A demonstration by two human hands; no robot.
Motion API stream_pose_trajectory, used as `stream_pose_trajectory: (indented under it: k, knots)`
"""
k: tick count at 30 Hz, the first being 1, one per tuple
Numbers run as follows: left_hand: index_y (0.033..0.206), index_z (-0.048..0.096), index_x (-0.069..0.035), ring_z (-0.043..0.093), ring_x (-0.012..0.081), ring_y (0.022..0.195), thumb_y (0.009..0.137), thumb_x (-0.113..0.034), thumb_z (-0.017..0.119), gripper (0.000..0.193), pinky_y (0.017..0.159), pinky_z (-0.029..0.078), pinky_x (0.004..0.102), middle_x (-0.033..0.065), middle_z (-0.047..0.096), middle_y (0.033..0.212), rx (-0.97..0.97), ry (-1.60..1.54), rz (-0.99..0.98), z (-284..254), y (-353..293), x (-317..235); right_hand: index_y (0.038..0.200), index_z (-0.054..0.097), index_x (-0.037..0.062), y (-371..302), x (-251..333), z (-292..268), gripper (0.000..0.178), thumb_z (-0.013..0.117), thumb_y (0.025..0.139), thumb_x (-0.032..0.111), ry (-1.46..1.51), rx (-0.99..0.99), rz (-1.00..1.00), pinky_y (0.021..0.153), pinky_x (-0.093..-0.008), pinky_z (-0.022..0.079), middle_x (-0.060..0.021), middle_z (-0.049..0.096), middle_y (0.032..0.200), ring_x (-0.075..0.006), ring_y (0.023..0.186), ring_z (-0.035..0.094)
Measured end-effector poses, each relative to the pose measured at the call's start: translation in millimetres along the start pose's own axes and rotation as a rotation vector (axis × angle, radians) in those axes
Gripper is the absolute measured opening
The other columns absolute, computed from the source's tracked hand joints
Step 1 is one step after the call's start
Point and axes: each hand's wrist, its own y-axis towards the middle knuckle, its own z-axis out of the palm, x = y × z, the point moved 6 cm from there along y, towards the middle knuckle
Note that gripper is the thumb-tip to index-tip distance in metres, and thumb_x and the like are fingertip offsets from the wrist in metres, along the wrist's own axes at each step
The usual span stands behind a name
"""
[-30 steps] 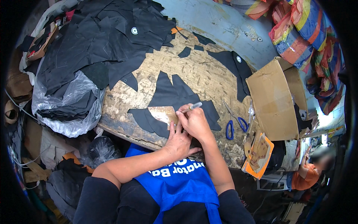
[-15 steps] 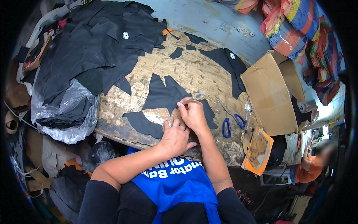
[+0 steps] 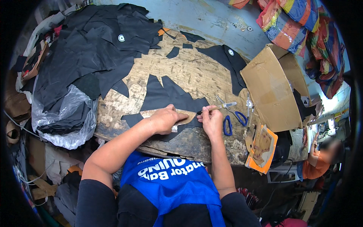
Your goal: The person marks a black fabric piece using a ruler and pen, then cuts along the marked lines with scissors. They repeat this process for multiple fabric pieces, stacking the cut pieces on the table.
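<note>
A brown, partly shiny pattern template (image 3: 188, 118) lies on a black sheet of leather-like material (image 3: 160, 95). My left hand (image 3: 165, 120) rests on the template, pressing it with outstretched fingers, and grips nothing. Beside the template's right end, my right hand (image 3: 211, 122) pinches a clear-barrelled pen (image 3: 227, 105). The pen points left, toward the template's edge. To the right of that hand lie scissors with blue handles (image 3: 227, 126), their blades partly behind the pen.
A large pile of black pieces (image 3: 90, 45) covers the left side of the worn wooden table (image 3: 177, 79). A plastic bag (image 3: 85, 128) sits at its edge. At right stand a cardboard box (image 3: 270, 90) and an orange-edged folder (image 3: 264, 149). Another person (image 3: 317, 162) sits farther right.
My right hand has moved right and down with the pen, which now lies flatter. My left hand has shifted slightly up and left, uncovering more of the template's right end.
</note>
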Motion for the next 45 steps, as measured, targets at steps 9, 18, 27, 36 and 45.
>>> stream_pose_trajectory:
  k: [9,18,27,36,45]
  knots:
    - [0.141,0.036,-0.008,0.053,0.0293,0.112,0.059,0.011,0.06,0.087,0.098,0.042,0.0327,0.0025,0.061,0.123,0.104,-0.243,0.014,-3,14,22,0.079,0.058,0.0016,-53,59,36,0.007,0.063,0.077,0.005,-0.671,0.047,-0.572,0.065,-0.0422,0.046,-0.017,0.06,0.073,-0.0354,0.071,0.059]
    - [0.142,0.034,-0.006,0.053,0.0293,0.1,0.06,0.007,0.06,0.087,0.095,0.042,0.0332,0.0026,0.059,0.125,0.098,-0.315,0.105,0,18,28,0.08,0.061,0.0031,-82,70,53,0.009,0.067,0.076,0.008,-0.505,0.233,-0.637,0.069,-0.0412,0.045,-0.0134,0.061,0.073,-0.0323,0.071,0.058]
    - [0.14,0.036,-0.004,0.053,0.0287,0.106,0.062,0.003,0.067,0.084,0.095,0.043,0.0337,0.0045,0.06,0.124,0.096,-0.324,0.106,-5,16,24,0.091,0.063,0.0025,-87,48,70,0.014,0.064,0.085,0.016,-0.191,0.358,-0.361,0.068,-0.0375,0.05,-0.0143,0.066,0.081,-0.0332,0.077,0.064]
    - [0.141,0.035,-0.005,0.052,0.0293,0.102,0.061,0.002,0.066,0.086,0.094,0.043,0.0339,0.0024,0.06,0.124,0.099,-0.296,0.113,-3,16,26,0.085,0.063,0.0009,-90,57,73,0.009,0.065,0.082,0.009,-0.209,0.353,-0.469,0.067,-0.0368,0.051,-0.0145,0.066,0.083,-0.0322,0.075,0.064]
    - [0.138,0.038,-0.005,0.05,0.0299,0.11,0.062,0.002,0.065,0.081,0.098,0.041,0.0348,0.007,0.055,0.13,0.04,-0.203,0.097,-5,12,23,0.088,0.061,-0.0038,-71,57,26,0.01,0.061,0.086,0.006,-0.44,0.037,-0.438,0.062,-0.0303,0.051,-0.0129,0.065,0.075,-0.022,0.067,0.064]
